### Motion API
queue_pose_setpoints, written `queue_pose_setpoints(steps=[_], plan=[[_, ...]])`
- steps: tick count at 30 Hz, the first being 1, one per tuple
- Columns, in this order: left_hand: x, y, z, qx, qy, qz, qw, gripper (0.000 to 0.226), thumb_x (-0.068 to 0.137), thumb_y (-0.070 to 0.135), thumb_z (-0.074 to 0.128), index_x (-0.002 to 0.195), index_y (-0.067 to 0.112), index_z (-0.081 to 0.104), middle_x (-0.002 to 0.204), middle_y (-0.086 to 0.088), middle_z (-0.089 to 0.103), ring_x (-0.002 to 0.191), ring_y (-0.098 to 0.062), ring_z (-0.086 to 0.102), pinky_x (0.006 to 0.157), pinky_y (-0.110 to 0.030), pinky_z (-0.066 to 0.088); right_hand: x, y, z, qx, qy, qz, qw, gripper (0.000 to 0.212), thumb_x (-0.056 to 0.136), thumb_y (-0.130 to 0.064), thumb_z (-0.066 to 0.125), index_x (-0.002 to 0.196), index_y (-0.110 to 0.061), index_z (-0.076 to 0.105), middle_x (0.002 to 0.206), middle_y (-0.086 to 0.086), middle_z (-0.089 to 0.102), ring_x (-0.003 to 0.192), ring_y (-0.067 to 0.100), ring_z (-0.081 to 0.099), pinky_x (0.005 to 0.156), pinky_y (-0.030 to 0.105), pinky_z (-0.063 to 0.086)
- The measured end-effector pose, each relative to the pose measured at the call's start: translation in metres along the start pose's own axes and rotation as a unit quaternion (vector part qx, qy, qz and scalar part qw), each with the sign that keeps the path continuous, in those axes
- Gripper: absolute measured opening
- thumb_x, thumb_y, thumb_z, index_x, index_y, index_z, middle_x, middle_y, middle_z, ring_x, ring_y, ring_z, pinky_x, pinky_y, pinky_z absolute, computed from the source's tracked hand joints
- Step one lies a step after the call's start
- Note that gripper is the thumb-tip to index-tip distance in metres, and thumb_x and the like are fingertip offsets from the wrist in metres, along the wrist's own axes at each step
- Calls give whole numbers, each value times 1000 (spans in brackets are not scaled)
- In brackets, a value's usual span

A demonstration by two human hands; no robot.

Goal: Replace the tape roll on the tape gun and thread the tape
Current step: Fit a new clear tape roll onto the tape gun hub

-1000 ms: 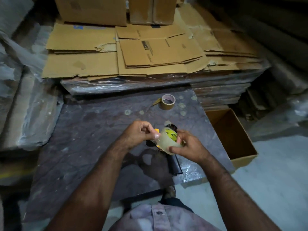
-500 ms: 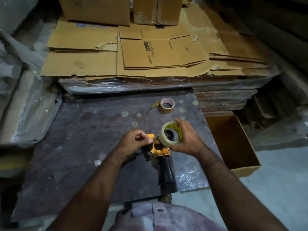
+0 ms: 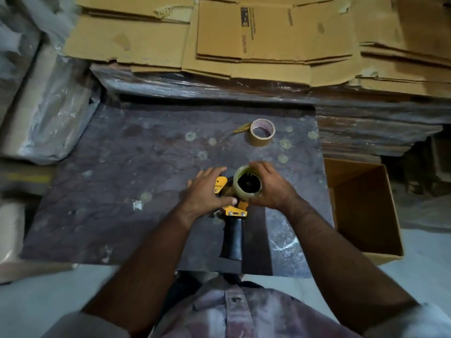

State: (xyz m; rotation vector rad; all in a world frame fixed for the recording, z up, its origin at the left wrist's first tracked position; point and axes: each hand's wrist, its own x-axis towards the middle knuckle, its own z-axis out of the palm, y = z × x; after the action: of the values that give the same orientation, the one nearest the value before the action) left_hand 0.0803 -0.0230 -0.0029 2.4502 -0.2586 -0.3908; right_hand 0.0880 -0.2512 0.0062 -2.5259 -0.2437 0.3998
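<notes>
A yellow and black tape gun [image 3: 232,230] lies on the dark table [image 3: 122,186], its black handle pointing toward me. A clear tape roll [image 3: 246,185] sits over the gun's black hub. My right hand [image 3: 271,189] wraps around the roll's right side and grips it. My left hand [image 3: 207,193] presses on the gun's yellow front part, fingers spread over it and thumb near the roll. The gun's front end is hidden under that hand.
A nearly spent brown tape roll [image 3: 262,132] with a loose tail lies farther back on the table. An open cardboard box [image 3: 361,206] stands at the right. Flattened cartons [image 3: 244,37] are stacked behind, with plastic-wrapped bundles [image 3: 48,113] at the left.
My right hand has brought the clear roll down from the air onto the gun's hub. My left hand has shifted from pinching the tape end to holding the gun's front.
</notes>
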Motion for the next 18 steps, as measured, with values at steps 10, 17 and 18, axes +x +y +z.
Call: queue_pose_setpoints(steps=[10,17,18], plan=[[37,24,15,103,-73,-19,992,106,65,74,74,154,41,28,151,0,51,145,-23,39,110,-57,24,11,14,-3,1,-37,-28,999,116,62,-50,84,153,-1,31,152,19,41,138,31,44,114,31,36],[39,33,6,138,-107,-46,984,105,71,66,77,157,35,26,157,-7,44,148,-24,34,116,-60,18,30,21,-11,-31,-100,-36,994,108,71,-33,86,157,-9,26,161,12,33,145,26,35,114,24,27],[41,35,5,149,-109,-45,982,104,72,67,75,157,34,26,156,-6,46,146,-24,35,116,-60,19,30,22,-12,-26,-104,-33,994,108,71,-32,86,157,-9,25,162,11,32,146,26,34,114,23,25]])
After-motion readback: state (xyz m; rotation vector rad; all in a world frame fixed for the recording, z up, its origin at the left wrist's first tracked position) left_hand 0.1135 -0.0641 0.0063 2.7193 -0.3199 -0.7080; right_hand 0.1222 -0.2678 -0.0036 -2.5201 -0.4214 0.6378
